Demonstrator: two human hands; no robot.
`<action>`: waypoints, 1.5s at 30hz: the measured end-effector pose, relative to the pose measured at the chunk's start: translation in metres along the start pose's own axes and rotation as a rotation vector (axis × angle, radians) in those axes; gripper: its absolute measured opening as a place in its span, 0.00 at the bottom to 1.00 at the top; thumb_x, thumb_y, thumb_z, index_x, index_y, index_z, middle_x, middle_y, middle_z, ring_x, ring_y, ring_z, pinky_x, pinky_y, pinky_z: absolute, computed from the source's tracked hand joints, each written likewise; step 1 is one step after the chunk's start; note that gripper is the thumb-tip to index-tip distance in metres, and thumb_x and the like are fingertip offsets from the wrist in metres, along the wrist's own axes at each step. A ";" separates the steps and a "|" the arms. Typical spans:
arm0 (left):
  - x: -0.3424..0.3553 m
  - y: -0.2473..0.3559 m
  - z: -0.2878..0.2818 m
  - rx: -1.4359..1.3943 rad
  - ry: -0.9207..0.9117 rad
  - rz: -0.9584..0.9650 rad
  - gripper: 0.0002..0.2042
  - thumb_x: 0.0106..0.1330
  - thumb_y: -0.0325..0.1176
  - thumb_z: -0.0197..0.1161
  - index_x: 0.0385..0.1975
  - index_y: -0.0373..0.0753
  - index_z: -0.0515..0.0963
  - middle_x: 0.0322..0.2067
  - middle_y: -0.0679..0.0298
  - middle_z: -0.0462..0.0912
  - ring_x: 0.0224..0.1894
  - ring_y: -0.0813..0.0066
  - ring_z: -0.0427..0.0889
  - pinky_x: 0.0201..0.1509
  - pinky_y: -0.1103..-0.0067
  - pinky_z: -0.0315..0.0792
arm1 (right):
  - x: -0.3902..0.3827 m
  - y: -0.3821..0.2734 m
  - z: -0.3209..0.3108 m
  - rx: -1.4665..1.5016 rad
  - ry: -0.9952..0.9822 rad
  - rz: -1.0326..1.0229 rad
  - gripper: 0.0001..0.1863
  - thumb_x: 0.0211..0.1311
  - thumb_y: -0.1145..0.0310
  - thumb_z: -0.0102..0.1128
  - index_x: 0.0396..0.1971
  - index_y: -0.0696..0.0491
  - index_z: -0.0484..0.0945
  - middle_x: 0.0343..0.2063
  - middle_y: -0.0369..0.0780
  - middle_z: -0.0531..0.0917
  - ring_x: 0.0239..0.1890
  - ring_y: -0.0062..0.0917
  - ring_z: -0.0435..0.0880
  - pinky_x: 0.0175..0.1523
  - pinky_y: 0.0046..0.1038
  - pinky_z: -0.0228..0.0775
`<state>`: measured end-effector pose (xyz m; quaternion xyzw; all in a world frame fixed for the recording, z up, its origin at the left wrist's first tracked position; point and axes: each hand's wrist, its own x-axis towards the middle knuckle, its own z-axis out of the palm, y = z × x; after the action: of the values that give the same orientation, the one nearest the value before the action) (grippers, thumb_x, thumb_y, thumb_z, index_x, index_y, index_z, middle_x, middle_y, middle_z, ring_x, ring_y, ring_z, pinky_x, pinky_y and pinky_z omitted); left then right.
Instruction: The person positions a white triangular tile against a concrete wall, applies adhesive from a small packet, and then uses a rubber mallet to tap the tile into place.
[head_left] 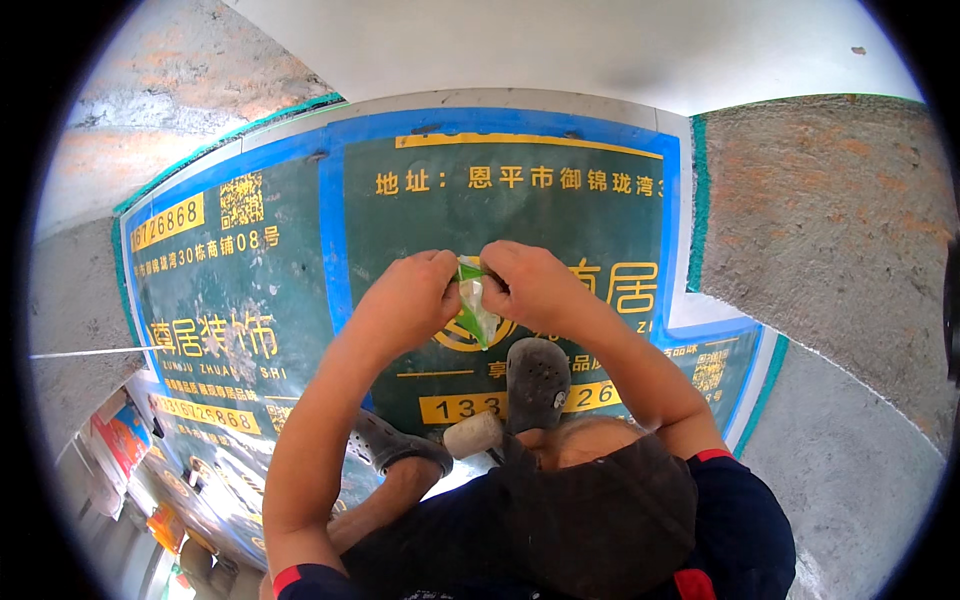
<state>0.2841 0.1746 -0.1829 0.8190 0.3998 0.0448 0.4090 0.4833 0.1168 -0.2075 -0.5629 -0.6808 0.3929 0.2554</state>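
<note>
Both hands meet in front of me over the printed floor sheet, pinching the top edge of a small green and clear plastic packet (474, 308). My left hand (412, 292) grips its left side with the fingers curled in. My right hand (528, 287) is closed on the right side, close beside the left. The packet hangs down between them, and what it contains is too small to make out. Most fingertips are hidden behind the knuckles.
Dark green protective sheeting (420, 225) with blue tape (335, 240) covers the floor. Grey clogs (538, 385) are on my feet, with a pale mallet-like head (472, 435) between them. Rough cement walls (820, 230) flank the sheet. A white string (95, 353) stretches at left, near red packaging (122, 435).
</note>
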 end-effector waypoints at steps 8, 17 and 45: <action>0.002 0.020 0.022 -0.468 0.281 -0.416 0.06 0.61 0.26 0.61 0.30 0.33 0.70 0.26 0.50 0.77 0.30 0.50 0.79 0.36 0.65 0.74 | 0.007 -0.012 0.002 0.076 0.130 0.002 0.09 0.57 0.71 0.63 0.27 0.56 0.71 0.25 0.45 0.78 0.26 0.43 0.79 0.32 0.37 0.71; -0.003 0.005 0.038 -0.140 0.350 -0.314 0.08 0.55 0.21 0.60 0.32 0.35 0.68 0.27 0.53 0.77 0.30 0.47 0.78 0.35 0.64 0.73 | -0.008 -0.012 0.011 -0.001 0.196 0.123 0.08 0.56 0.72 0.63 0.31 0.56 0.72 0.31 0.47 0.80 0.31 0.50 0.80 0.34 0.41 0.74; -0.008 -0.033 0.012 -0.563 0.537 -0.384 0.07 0.69 0.26 0.58 0.37 0.31 0.82 0.31 0.69 0.82 0.32 0.86 0.75 0.38 0.83 0.71 | -0.005 0.038 0.027 1.317 0.326 0.472 0.19 0.71 0.66 0.62 0.56 0.60 0.76 0.48 0.38 0.83 0.47 0.21 0.81 0.55 0.27 0.75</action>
<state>0.2634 0.1728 -0.2125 0.5456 0.6093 0.2869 0.4987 0.4843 0.1075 -0.2531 -0.4758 -0.1157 0.6776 0.5487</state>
